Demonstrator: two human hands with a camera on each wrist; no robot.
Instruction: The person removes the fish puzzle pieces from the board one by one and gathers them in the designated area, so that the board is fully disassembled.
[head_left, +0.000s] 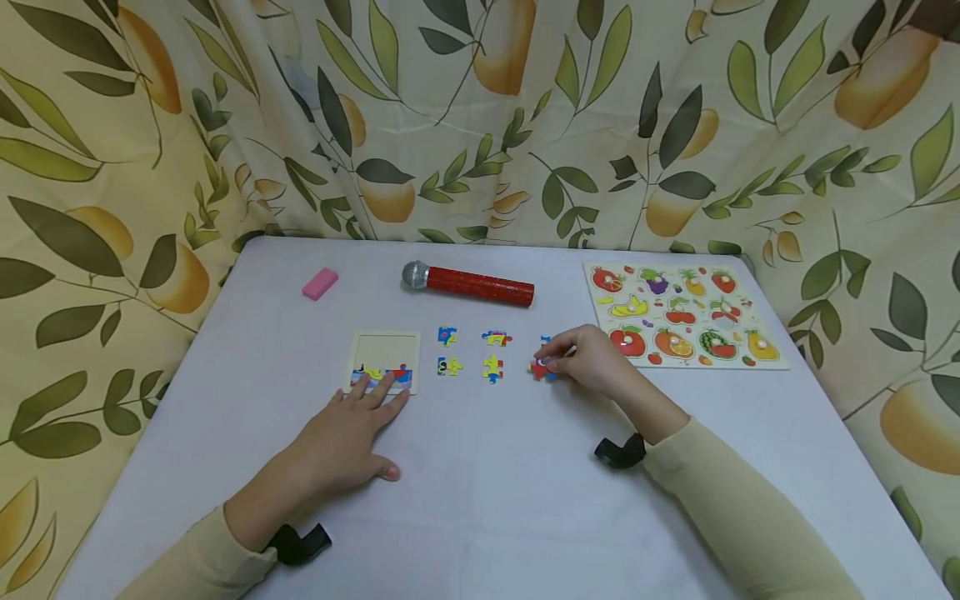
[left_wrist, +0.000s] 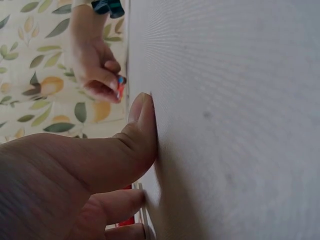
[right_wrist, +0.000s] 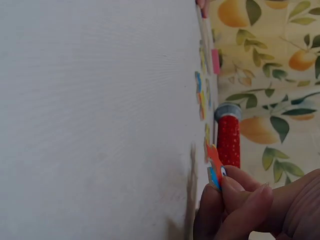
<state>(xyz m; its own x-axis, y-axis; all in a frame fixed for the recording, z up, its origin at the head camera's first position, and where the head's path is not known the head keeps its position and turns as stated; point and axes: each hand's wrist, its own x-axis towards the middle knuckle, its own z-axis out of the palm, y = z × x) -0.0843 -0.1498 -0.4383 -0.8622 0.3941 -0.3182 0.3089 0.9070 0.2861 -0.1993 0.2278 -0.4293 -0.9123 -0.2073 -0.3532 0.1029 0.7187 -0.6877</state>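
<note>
My left hand [head_left: 337,437] lies with fingers spread, its fingertips on the lower edge of a small square puzzle tray [head_left: 386,334]. Jigsaw pieces [head_left: 367,373] in yellow, red and blue fill the tray's bottom row; its upper part shows bare board. My right hand [head_left: 592,358] pinches a red and blue jigsaw piece [right_wrist: 215,162] between thumb and fingers, tilted up off the table in the right wrist view. Just behind those fingers, another piece [head_left: 545,339] is mostly hidden. Several loose pieces, such as one yellow and blue piece [head_left: 450,366], lie between the two hands.
A red microphone [head_left: 480,286] with a silver head lies behind the loose pieces. At the back left sits a pink block [head_left: 320,284]. A fruit picture board [head_left: 675,283] lies at the right, close to my right hand. Patterned curtain [head_left: 480,125] hangs behind the white table.
</note>
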